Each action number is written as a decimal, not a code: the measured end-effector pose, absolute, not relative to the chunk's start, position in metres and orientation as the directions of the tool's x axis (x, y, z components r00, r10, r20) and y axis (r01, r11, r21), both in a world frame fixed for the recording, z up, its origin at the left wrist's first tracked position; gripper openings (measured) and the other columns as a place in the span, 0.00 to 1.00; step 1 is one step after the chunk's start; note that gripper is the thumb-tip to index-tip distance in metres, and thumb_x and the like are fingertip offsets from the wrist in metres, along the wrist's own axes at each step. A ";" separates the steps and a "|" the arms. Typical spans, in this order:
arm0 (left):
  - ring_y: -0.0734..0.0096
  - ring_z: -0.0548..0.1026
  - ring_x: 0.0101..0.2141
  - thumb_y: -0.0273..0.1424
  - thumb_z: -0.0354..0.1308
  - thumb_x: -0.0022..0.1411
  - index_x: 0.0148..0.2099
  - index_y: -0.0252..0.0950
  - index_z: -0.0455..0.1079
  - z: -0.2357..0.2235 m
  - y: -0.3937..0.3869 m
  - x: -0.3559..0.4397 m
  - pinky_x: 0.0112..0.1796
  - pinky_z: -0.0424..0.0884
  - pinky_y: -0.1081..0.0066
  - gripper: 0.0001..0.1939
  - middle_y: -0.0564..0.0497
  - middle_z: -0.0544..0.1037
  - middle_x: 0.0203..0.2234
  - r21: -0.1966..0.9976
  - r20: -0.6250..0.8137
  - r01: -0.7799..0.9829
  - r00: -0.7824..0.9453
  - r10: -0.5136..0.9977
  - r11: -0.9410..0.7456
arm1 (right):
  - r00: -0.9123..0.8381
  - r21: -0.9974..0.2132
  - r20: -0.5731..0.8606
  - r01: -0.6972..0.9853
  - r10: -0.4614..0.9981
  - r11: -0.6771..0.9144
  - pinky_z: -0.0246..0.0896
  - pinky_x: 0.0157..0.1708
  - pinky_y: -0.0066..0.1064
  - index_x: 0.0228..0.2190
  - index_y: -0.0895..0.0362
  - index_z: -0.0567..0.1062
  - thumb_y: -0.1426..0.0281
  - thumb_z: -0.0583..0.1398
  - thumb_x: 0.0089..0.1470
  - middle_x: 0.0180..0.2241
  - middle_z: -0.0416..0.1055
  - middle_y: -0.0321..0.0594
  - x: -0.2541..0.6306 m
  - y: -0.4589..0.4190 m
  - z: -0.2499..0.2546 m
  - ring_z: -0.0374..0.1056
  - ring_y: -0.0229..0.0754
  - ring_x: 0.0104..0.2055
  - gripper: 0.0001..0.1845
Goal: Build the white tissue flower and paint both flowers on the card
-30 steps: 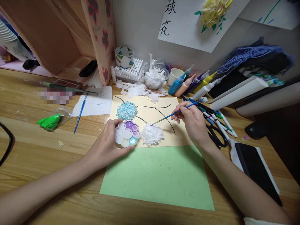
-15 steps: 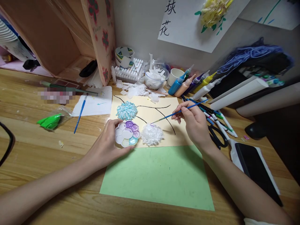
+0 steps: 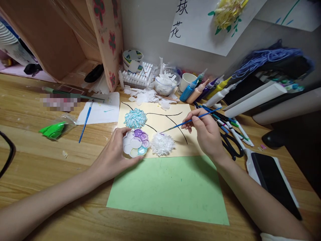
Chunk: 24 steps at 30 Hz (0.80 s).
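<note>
My left hand grips the edge of a flower-shaped paint palette with purple and pale blue paint in its wells. My right hand pinches a thin blue paintbrush, its tip hovering just above a white shredded-paper flower. That flower and a blue-tinted paper flower sit on a cream sheet with black drawn stems. A green sheet lies in front of it.
Paint bottles, a bowl of paper scraps, a tape roll and a cup stand at the back. Markers and black scissors lie at the right, near a black case. A second blue brush and a green bag lie left.
The brush tip has lifted slightly off the white paper flower and my right hand has shifted a little to the left and up. The left hand and palette stay still.
</note>
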State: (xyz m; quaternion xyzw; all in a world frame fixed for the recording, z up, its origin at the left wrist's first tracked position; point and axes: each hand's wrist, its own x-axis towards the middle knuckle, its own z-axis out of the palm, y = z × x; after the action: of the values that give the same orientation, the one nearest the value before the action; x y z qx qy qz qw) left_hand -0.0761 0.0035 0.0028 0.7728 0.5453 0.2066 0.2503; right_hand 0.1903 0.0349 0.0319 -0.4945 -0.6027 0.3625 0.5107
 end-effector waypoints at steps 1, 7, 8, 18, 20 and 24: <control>0.54 0.67 0.51 0.46 0.62 0.51 0.56 0.37 0.50 0.003 0.003 -0.076 0.50 0.68 0.55 0.37 0.42 0.65 0.49 0.614 0.047 0.738 0.320 0.946 -0.280 | 0.006 -0.940 0.259 0.232 0.966 0.251 0.62 0.26 0.27 0.30 0.55 0.68 0.69 0.52 0.59 0.29 0.66 0.35 0.190 0.035 0.032 0.66 0.33 0.27 0.07; 0.53 0.68 0.50 0.45 0.62 0.51 0.56 0.38 0.49 0.003 0.003 -0.077 0.49 0.69 0.54 0.37 0.42 0.65 0.49 0.613 0.054 0.736 0.326 0.944 -0.289 | 0.045 -0.938 0.286 0.220 0.957 0.270 0.62 0.26 0.29 0.32 0.54 0.68 0.67 0.52 0.59 0.29 0.67 0.36 0.189 0.030 0.036 0.67 0.36 0.29 0.06; 0.53 0.67 0.51 0.45 0.62 0.51 0.56 0.38 0.49 0.003 0.003 -0.077 0.49 0.68 0.54 0.36 0.42 0.65 0.49 0.613 0.054 0.736 0.325 0.944 -0.289 | 0.037 -0.933 0.302 0.215 0.953 0.287 0.62 0.26 0.29 0.33 0.53 0.68 0.67 0.52 0.59 0.29 0.67 0.37 0.187 0.027 0.038 0.67 0.37 0.29 0.06; 0.53 0.67 0.52 0.45 0.62 0.52 0.57 0.40 0.48 -0.001 0.003 -0.078 0.50 0.68 0.53 0.37 0.43 0.64 0.50 0.615 0.085 0.723 0.338 0.937 -0.316 | -0.382 -0.735 0.466 0.335 0.798 0.590 0.67 0.40 0.37 0.39 0.53 0.71 0.75 0.52 0.58 0.36 0.73 0.41 0.175 0.005 0.039 0.70 0.43 0.41 0.10; 0.52 0.67 0.51 0.45 0.62 0.52 0.57 0.40 0.48 -0.002 0.003 -0.078 0.50 0.68 0.53 0.37 0.43 0.65 0.49 0.610 0.091 0.724 0.342 0.935 -0.323 | -0.429 -0.697 0.480 0.344 0.765 0.630 0.67 0.39 0.37 0.40 0.53 0.71 0.77 0.53 0.57 0.37 0.74 0.42 0.174 0.005 0.037 0.70 0.43 0.42 0.11; 0.52 0.67 0.51 0.45 0.62 0.51 0.57 0.38 0.49 -0.001 0.002 -0.078 0.49 0.68 0.54 0.37 0.42 0.65 0.49 0.606 0.084 0.729 0.339 0.937 -0.319 | -0.497 -0.619 0.507 0.358 0.704 0.699 0.67 0.40 0.35 0.42 0.54 0.70 0.79 0.54 0.55 0.37 0.74 0.43 0.171 0.007 0.036 0.70 0.42 0.42 0.14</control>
State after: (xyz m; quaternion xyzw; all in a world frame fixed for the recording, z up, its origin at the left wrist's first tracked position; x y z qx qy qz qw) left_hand -0.0777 0.0023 -0.0010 0.7824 0.5323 0.2169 0.2397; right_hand 0.1706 0.0069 0.0360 -0.3178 -0.8360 0.2228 0.3878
